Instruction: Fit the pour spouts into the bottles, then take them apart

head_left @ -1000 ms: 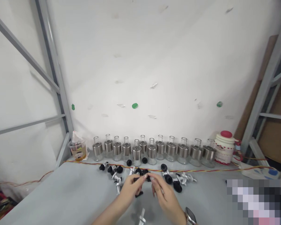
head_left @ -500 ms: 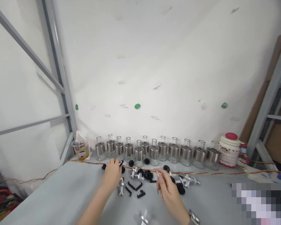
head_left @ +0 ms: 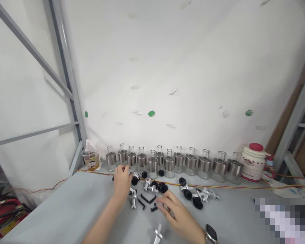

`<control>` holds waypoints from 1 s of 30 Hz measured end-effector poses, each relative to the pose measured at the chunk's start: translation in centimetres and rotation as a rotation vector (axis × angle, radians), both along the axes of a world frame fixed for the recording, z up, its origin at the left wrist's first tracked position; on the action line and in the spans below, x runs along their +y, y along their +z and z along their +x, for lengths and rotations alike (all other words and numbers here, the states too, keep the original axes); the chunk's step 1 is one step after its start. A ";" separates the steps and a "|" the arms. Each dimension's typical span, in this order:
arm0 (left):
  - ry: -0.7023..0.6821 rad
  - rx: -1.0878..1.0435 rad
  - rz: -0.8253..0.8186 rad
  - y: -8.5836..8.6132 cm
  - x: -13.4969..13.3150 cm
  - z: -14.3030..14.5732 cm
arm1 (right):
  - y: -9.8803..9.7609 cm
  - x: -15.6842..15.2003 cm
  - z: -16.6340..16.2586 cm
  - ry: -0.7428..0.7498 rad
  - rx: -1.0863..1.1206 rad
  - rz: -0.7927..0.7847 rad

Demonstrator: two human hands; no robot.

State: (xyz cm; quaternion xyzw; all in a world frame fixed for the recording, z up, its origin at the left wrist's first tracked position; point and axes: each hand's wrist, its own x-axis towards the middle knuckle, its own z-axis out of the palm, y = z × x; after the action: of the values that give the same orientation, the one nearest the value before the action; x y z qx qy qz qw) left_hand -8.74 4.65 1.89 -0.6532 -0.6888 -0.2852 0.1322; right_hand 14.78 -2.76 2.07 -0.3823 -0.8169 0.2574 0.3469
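My left hand [head_left: 122, 181] is closed, its fingers bent down over small parts at the left of the pile. What it holds, if anything, is hidden. A silver-and-black fitting [head_left: 134, 178] lies beside its fingertips. My right hand [head_left: 178, 213] is open, thumb and fingers slightly apart, just beside a small black angled piece [head_left: 154, 209]. More black angled pieces [head_left: 144, 198] lie between the hands. Silver winged fittings [head_left: 149, 185] and round black caps [head_left: 163, 187] are scattered behind them. Another silver fitting [head_left: 157, 234] lies close to me.
Several glass bottles with metal sleeves [head_left: 169, 164] line the wall. A plastic drink cup [head_left: 92, 161] stands at the left end, a cream jar with a red lid [head_left: 253, 162] at the right. A twisted red-and-yellow wire [head_left: 226, 187] crosses the grey table [head_left: 61, 203].
My right hand has moved left and nearer to me, from the round caps to the black angled pieces. My left hand stays near the same spot. The view has shifted slightly.
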 end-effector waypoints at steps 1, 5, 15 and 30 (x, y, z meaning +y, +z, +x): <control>-0.017 0.003 -0.030 0.1 -0.2 0.2 | 0.5 -0.3 0.1 0.052 -0.020 -0.017; -0.063 -0.011 -0.166 -0.6 -0.4 0.8 | 1.1 -1.0 0.5 0.232 -0.063 -0.093; -0.087 -0.138 -0.167 -1.5 0.5 1.5 | -1.3 -0.1 0.0 0.069 -0.024 -0.209; -0.730 -1.627 -0.351 1.4 -3.2 5.6 | -0.5 3.0 0.8 -0.131 0.660 -0.419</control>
State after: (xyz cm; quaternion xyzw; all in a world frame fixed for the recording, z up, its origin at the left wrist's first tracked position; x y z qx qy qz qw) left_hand -3.14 1.45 3.30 -0.4385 -0.3534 -0.5736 -0.5948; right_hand 15.63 0.24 1.59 -0.3928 -0.5651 0.5049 0.5210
